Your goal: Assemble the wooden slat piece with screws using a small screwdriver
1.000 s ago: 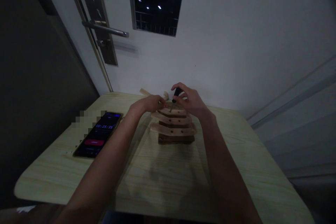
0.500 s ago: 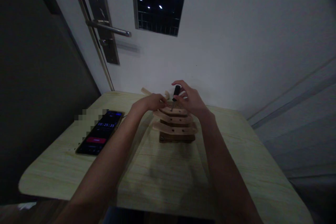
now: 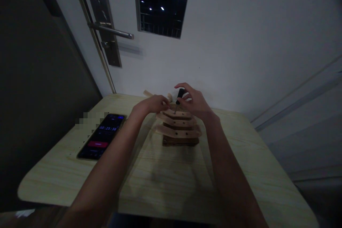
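Note:
A wooden piece with several stepped, pale angled slats (image 3: 177, 133) on a dark brown base (image 3: 180, 141) sits on the table, and the slats have small dark holes. My right hand (image 3: 196, 102) grips a screwdriver (image 3: 180, 93) by its black handle, the index finger raised off it. The shaft points down, its tip at a hole in a slat towards the far end. My left hand (image 3: 157, 104) is closed at the left end of that slat, fingertips pinching its edge; the exact contact is partly hidden.
A phone (image 3: 103, 137) showing a running timer lies on the table (image 3: 157, 185) left of my left forearm. Behind the wooden piece are a pale wooden strip (image 3: 148, 93) and a small pale piece (image 3: 170, 97). A white door with a metal handle (image 3: 114, 32) rises beyond the table.
Both hands, the screwdriver and the wooden piece keep nearly the same places. The view has shifted slightly, and the phone's timer has advanced by one second.

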The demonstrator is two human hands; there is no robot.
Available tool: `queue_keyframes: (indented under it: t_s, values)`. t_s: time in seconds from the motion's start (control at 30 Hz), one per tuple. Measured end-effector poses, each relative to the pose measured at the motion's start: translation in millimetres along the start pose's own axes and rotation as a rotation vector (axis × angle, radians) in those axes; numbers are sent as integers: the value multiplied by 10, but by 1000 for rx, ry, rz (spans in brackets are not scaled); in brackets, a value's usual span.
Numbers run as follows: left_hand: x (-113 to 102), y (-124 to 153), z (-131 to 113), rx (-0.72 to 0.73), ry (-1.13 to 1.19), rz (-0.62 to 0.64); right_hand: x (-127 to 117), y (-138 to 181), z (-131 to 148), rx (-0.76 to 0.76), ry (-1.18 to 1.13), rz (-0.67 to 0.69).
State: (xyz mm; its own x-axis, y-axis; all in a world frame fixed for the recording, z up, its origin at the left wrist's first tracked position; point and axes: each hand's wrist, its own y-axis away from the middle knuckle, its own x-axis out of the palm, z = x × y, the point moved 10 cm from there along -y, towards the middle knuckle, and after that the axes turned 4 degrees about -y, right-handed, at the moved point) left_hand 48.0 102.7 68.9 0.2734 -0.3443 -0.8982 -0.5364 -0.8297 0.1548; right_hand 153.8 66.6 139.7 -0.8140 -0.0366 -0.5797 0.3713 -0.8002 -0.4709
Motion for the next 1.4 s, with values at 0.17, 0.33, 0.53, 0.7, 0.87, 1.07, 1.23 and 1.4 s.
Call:
queue_keyframes:
  t_s: [0.17, 0.33, 0.53, 0.7, 0.87, 1.07, 1.23, 1.4]
  values:
    - [-2, 41, -8, -6, 58, 20, -2, -9, -17, -8, 13, -29]
    - [-107, 36, 2, 31, 85, -89, 35, 0, -64, 6, -48, 2]
    - [-305, 89, 111, 128, 208, -409, 3, -1, -52, 16, 42, -45]
    - [-205, 306, 313, 177, 630, -647, 15, -19, -44, 5, 128, -80]
    - [146, 363, 478, 92, 1061, -627, 30, -7, -84, -3, 32, -100]
    - [415, 242, 429, 89, 1268, -595, 15, 124, -177, 39, -35, -169]
    - [479, 214, 424, 60, 1296, -600, 16, 225, -253, 64, -87, -242]
    - [505, 205, 428, 35, 1358, -583, 8, 248, -278, 47, -108, -264]
